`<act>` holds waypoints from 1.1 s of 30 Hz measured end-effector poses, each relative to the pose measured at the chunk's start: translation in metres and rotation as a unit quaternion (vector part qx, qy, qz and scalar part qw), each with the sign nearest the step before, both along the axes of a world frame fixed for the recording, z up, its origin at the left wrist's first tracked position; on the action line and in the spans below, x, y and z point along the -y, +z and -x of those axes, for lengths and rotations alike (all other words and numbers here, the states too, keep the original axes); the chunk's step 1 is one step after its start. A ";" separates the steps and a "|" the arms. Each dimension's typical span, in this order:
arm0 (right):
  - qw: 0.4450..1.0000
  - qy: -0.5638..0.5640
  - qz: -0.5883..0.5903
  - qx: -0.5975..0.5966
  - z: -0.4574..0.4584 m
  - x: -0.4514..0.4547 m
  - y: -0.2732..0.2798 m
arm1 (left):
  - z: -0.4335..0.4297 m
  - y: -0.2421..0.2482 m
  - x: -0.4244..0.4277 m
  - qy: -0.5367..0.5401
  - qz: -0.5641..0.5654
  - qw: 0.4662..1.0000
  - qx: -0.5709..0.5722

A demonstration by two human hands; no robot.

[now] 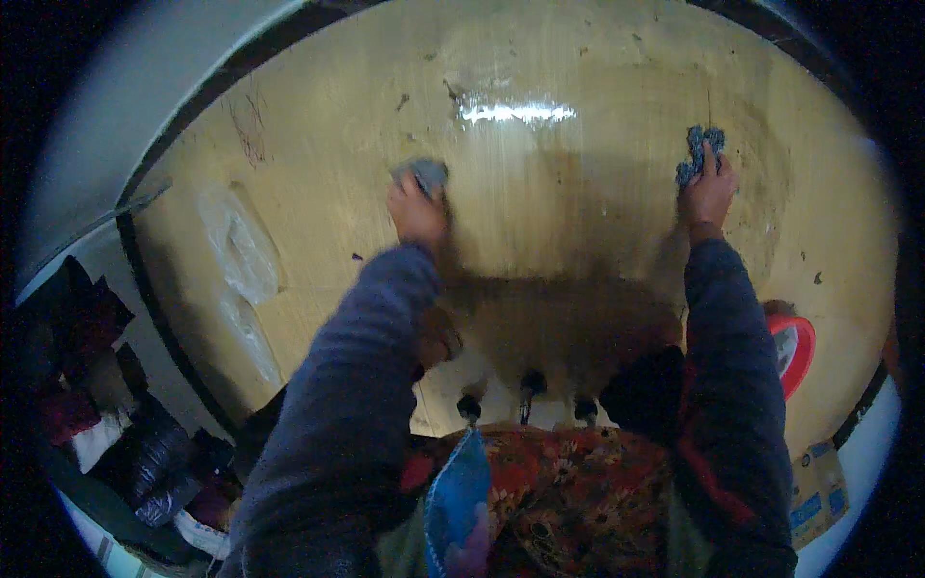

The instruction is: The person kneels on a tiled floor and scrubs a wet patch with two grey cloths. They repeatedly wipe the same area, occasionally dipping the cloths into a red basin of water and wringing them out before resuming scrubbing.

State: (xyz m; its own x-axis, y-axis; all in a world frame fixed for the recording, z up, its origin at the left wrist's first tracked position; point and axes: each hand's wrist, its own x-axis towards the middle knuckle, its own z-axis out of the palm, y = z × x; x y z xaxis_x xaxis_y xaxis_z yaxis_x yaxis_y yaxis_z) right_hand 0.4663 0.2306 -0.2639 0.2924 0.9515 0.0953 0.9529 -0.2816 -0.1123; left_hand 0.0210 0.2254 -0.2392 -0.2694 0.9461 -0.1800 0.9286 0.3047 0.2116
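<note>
My left hand (419,214) presses a flat grey cloth or pad (429,173) onto a large beige panel (325,202) with a dark edge. Farther right, my right hand (708,193) grips a crumpled blue-grey wad (699,144), which also touches the panel; its material is not clear. Both arms reach out in dark sleeves. Around the hands the surface looks wet and streaky, with a bright light reflection beyond them. Dark smudges (759,144) curve beside my right hand.
A red-rimmed round container (798,354) is partly behind my right forearm. Whitish, film-like patches (242,246) mark the panel's left side. Clothes and bags (137,448) are heaped at lower left. A cardboard box (820,491) stands lower right. Small black knob-like things (533,383) show before my floral garment.
</note>
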 end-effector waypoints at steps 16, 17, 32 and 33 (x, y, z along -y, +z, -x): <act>0.998 0.018 -0.059 -0.026 -0.002 -0.003 -0.002 | -0.016 -0.030 -0.106 -0.129 -0.057 0.990 -0.029; 0.998 0.018 -0.052 -0.030 -0.002 -0.004 -0.001 | -0.029 -0.026 -0.066 -0.169 -0.078 0.982 -0.044; 0.996 -0.084 -0.022 0.001 -0.060 -0.024 -0.006 | -0.026 -0.005 -0.085 -0.083 -0.014 0.996 -0.006; 0.990 -0.142 0.004 0.013 -0.076 -0.036 -0.009 | -0.018 -0.005 -0.068 -0.105 -0.006 0.994 -0.014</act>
State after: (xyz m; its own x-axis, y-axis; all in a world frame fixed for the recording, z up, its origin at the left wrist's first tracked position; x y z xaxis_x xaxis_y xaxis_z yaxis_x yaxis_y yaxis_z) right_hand 0.5419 0.2665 -0.2728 0.5453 0.8324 0.0982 0.8380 -0.5388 -0.0861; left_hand 0.0393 0.2936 -0.2443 -0.0697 0.9840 -0.1640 0.9772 0.1004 0.1870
